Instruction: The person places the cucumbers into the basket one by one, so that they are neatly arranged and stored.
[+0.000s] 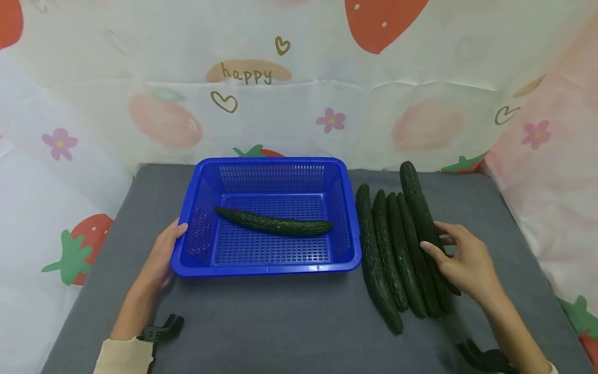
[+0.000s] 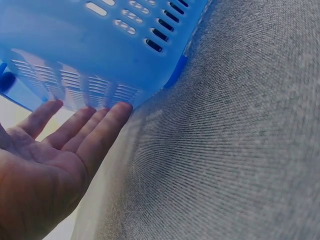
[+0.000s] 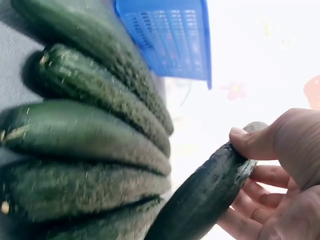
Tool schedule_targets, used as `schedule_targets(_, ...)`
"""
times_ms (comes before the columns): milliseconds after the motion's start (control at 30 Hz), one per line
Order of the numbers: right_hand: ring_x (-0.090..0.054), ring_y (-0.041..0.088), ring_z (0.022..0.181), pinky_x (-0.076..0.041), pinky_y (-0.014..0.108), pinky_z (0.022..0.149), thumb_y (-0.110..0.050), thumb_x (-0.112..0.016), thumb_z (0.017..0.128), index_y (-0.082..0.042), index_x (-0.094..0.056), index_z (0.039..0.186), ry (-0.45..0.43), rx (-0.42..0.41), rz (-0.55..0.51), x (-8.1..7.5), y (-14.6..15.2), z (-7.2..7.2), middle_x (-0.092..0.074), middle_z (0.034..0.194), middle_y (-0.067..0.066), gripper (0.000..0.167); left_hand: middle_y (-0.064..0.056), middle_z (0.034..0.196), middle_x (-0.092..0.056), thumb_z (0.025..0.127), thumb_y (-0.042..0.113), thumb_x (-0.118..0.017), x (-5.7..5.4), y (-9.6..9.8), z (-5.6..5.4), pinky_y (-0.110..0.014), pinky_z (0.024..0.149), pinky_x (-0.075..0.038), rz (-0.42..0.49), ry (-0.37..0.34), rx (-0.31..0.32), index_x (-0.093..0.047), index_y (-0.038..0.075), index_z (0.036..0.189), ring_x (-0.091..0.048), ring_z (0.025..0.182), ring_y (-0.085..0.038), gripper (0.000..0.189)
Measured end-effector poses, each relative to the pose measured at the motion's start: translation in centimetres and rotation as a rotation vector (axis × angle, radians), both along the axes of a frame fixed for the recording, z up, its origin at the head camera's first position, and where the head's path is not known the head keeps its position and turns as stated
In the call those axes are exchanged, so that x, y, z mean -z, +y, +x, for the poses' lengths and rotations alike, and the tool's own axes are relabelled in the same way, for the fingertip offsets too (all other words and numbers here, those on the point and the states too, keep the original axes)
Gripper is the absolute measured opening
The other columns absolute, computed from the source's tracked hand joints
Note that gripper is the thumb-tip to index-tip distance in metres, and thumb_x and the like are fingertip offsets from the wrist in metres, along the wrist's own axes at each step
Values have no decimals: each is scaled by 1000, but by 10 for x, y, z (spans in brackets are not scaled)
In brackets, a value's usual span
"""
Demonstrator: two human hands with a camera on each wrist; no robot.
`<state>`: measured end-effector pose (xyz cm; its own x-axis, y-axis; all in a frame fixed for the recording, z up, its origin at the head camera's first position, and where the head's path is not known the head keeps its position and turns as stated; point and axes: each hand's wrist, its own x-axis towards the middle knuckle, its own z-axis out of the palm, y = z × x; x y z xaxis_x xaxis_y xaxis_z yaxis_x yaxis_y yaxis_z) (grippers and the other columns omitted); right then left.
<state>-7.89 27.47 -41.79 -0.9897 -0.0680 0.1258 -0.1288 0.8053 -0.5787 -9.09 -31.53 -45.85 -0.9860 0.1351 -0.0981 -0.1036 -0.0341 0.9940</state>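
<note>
A blue plastic basket [image 1: 267, 269] with slotted walls stands on the grey cloth, and one dark green cucumber [image 1: 275, 224] lies across its floor. My left hand [image 1: 161, 254] holds the basket's left side. Its thumb is over the rim, while the fingers [image 2: 102, 135] lie against the outer wall in the left wrist view. In my right hand [image 1: 464, 262] a long cucumber [image 1: 418, 200] is pinched between thumb and fingers. It slants over the right end of a row of several cucumbers [image 1: 378, 265]. The right wrist view shows this held cucumber [image 3: 200, 200] apart from most of the row.
The row lies side by side close to the basket's right wall, its leftmost cucumber nearly against it. Grey cloth [image 1: 280, 327] covers the table. A printed curtain [image 1: 289, 124] with strawberries and flowers hangs behind and along both sides. Dark straps [image 1: 161, 330] are at the wrists.
</note>
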Motion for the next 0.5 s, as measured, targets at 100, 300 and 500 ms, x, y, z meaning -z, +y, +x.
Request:
schedule_targets(100, -72, 48, 104, -60, 48, 67, -26, -75, 100, 0, -58, 147, 32, -23, 13, 0, -8, -2, -65, 131, 25, 56, 9, 120, -72, 116, 30, -37, -1, 0, -1, -24, 86, -62, 13, -6, -15, -19, -8, 164, -72, 104, -6, 64)
schedule_targets(300, -75, 39, 96, -54, 29, 58, -21, -78, 98, -4, -62, 145, 101, -59, 6, -4, -25, -5, -67, 130, 20, 52, 12, 122, -70, 116, 31, -37, -2, 2, -3, -24, 87, -61, -10, -14, -12, -16, -7, 165, -72, 107, -6, 66)
schedule_targets(500, -76, 36, 88, -49, 27, 58, -22, -77, 98, -7, -63, 145, 88, -78, -15, -8, -39, -8, -68, 132, 20, 51, 10, 119, -73, 116, 30, -37, 2, 2, 0, -25, 85, -63, 22, -10, -11, -17, -8, 164, -73, 103, -7, 65)
